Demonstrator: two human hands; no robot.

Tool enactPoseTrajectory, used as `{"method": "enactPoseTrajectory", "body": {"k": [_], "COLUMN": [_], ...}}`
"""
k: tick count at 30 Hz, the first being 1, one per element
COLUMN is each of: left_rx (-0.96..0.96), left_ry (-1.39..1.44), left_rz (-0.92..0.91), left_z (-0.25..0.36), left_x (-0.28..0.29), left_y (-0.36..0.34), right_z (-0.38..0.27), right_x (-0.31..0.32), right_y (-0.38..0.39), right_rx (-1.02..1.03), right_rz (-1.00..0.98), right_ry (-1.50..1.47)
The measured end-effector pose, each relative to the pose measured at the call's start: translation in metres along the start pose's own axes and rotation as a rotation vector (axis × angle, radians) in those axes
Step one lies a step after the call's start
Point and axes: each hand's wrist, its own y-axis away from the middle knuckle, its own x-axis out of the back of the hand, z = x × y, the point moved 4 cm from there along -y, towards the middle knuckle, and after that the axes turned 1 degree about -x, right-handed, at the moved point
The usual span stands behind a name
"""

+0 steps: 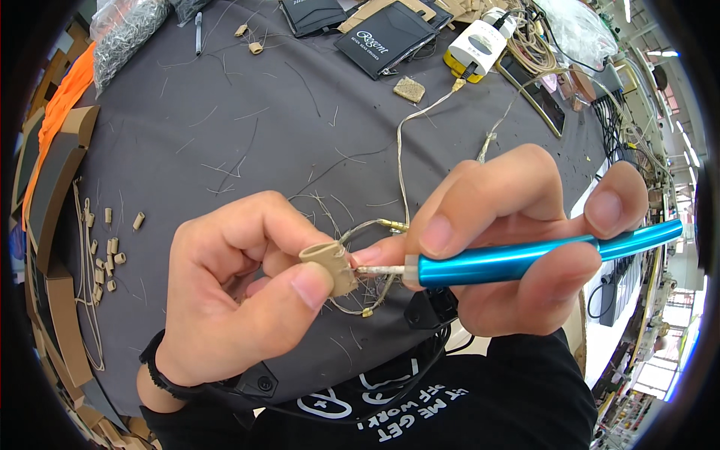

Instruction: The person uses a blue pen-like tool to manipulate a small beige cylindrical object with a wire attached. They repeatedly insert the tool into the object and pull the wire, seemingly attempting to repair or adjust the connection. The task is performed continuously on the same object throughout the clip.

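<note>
My left hand (225, 292) pinches a small rolled beige piece (330, 266), leather-like, between thumb and forefinger. My right hand (517, 247) is closed round a shiny blue-handled pen-shaped tool (495, 262) with a narrow metal tip. That tip (382, 270) points left and meets the right side of the beige piece, where a right fingertip also comes close. Whether the tip touches the piece or only sits against its edge, I cannot tell. A thin pale cord (391, 223) with brass-coloured bits curves around behind the tip.
Short beige rolls (112, 245) and looped cords (82, 300) lie at the left. Loose threads are scattered over the grey cloth (247, 150). Beyond my hands are black wallets (386, 39), a white power box (480, 45), a phone (536, 97) and a bag of metal bits (127, 45).
</note>
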Motion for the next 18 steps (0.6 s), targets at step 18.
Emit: {"method": "enactPoseTrajectory", "body": {"k": [18], "left_rx": [-0.05], "left_ry": [0.007], "left_rz": [0.015], "left_z": [0.0009], "left_x": [-0.0018], "left_y": [-0.0003], "right_z": [-0.0012], "right_x": [-0.0016], "right_y": [0.0006], "right_rx": [-0.067], "right_rz": [0.045], "right_ry": [0.025]}}
